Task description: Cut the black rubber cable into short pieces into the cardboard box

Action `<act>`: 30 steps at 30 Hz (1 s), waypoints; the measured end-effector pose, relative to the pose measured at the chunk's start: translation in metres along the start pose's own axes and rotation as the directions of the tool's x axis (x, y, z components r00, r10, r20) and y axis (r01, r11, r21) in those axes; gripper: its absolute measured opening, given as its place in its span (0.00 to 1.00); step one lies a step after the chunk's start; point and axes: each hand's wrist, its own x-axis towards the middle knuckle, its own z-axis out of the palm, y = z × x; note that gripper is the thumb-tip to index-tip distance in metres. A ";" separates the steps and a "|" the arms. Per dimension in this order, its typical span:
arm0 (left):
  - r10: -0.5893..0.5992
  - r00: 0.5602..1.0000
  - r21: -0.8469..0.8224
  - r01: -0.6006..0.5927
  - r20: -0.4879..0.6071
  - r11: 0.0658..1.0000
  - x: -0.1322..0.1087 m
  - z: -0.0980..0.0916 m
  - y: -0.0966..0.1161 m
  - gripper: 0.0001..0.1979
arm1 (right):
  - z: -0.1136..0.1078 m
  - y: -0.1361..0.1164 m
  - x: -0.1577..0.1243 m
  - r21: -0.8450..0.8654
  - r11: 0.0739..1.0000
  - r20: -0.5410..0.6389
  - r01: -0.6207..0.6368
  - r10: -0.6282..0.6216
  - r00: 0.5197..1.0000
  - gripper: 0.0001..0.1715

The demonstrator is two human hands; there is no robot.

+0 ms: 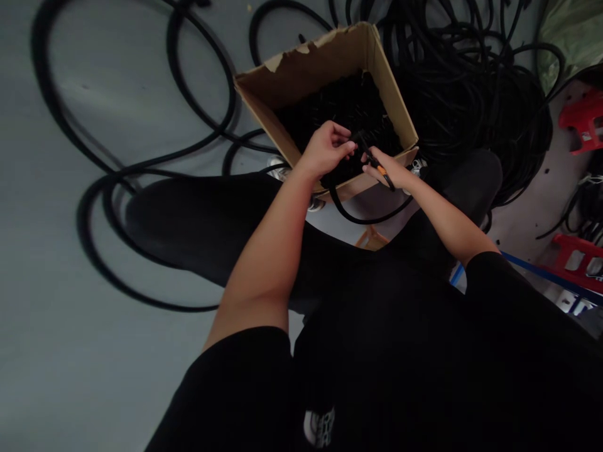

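Above the brown cardboard box (394,94) at 12 o'clock, the right hand (394,171) closes its fingers around a slender black-and-orange tool (381,170); the left hand (326,149) curls, pinch indiscernible. Grey floor (42,263) extends toward 9 o'clock.

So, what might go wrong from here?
Your left hand is close to the front of the black-and-orange tool in your right hand; if it cuts, a finger might get nipped. Hose loops on the floor could catch a foot. Anything dropped may be hard to spot among the dark contents of the cardboard box.
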 end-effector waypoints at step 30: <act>-0.041 0.999 0.028 0.040 0.029 0.999 0.004 0.006 -0.011 0.22 | -0.004 -0.026 -0.004 -0.117 0.982 -0.084 -0.149 0.139 0.987 0.23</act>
